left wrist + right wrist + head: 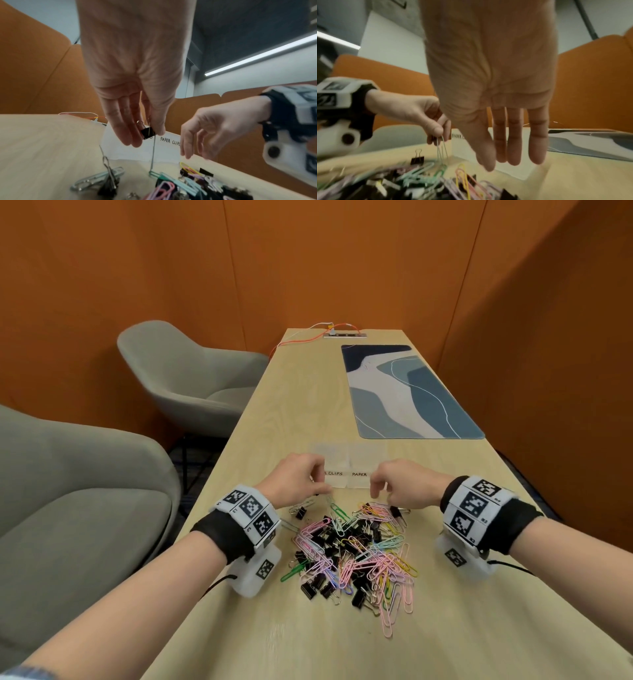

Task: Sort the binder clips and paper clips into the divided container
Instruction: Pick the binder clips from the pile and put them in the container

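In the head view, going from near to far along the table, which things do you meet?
Mixed pile of black binder clips and coloured paper clips → clear divided container with labels → blue patterned desk mat → silver socket strip.

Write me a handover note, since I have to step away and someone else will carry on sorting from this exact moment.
Left hand: pinches a black binder clip with a pale paper clip hanging from it, by the container's near wall.
Right hand: open, holding nothing, over the pile's far edge.
Container: clear, labelled for binder clips on the left and paper clips on the right; nothing visible inside.
Done: little or nothing sorted.
Left: separate the hanging paper clip, then sort the whole mixed pile on the table.
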Action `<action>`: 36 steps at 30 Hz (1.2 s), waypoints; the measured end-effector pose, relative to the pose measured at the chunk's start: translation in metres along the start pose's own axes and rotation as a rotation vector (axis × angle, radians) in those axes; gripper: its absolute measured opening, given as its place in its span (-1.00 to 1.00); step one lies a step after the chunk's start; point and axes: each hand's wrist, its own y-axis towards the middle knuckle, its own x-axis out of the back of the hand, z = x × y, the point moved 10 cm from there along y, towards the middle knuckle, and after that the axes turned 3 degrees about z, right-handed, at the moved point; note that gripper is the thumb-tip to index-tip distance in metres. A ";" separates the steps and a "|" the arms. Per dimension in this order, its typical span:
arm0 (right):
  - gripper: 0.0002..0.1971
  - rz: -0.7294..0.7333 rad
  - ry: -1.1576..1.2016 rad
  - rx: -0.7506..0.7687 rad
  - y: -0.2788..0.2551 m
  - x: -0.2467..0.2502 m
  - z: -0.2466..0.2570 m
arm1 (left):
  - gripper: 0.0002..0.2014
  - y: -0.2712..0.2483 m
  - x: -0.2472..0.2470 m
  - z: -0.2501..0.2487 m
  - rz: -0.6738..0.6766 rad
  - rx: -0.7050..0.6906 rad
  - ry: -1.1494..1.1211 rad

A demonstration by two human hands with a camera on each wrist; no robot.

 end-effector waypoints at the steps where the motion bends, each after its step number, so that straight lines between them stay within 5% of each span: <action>1: -0.67 0.027 -0.057 0.005 -0.002 -0.005 0.000 | -0.74 -0.001 0.001 0.003 -0.013 0.019 -0.073; 6: -0.78 -0.010 -0.120 0.039 -0.006 -0.017 0.000 | -0.80 -0.004 0.001 0.015 -0.037 0.120 -0.417; 14: -0.69 -0.037 -0.015 0.008 -0.006 -0.017 -0.010 | -0.86 -0.007 0.008 0.024 -0.066 0.163 -0.540; 21: -0.77 -0.045 -0.026 0.024 -0.014 -0.023 -0.014 | -0.94 -0.004 -0.001 -0.006 0.050 -0.001 0.060; 29: -0.69 -0.216 0.209 0.034 -0.016 0.018 -0.011 | -0.73 -0.008 0.000 -0.002 0.101 0.047 0.289; 32: -0.67 -0.175 0.315 0.066 -0.010 0.019 0.001 | -0.79 -0.015 -0.001 0.006 0.127 0.070 0.397; 36: -0.66 -0.116 0.144 0.068 0.002 0.006 0.017 | -0.63 -0.028 -0.011 0.014 0.230 0.062 0.407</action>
